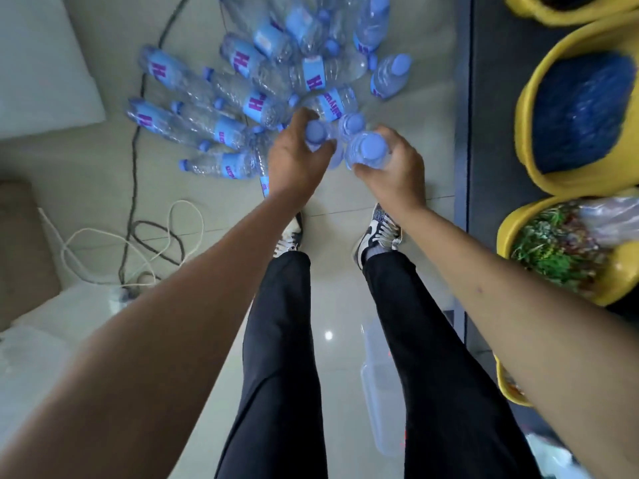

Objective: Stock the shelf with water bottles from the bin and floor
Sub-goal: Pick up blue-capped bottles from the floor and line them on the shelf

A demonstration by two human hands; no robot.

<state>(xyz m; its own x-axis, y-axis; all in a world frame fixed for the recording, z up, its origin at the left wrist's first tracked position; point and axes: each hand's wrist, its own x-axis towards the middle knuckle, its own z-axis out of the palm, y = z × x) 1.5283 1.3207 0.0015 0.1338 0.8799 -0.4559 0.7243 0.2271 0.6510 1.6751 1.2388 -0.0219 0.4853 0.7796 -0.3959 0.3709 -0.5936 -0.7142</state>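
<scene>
Several clear water bottles with blue caps and blue labels lie in a pile (242, 98) on the tiled floor ahead of my feet. My left hand (294, 157) grips one upright bottle (316, 131) by its neck, just under the cap. My right hand (394, 164) grips another upright bottle (371, 148) by its neck. A third cap (352, 123) shows between the two hands; who holds that bottle I cannot tell. One bottle (390, 76) stands upright at the pile's right edge. The dark shelf (491, 133) runs along the right.
Yellow bins stand on the shelf: one with blue contents (581, 108), one with green and mixed items (567, 247). Black and white cables (138, 243) loop on the floor at left. A clear plastic container (380, 392) lies by my right leg. A white block (41, 63) sits upper left.
</scene>
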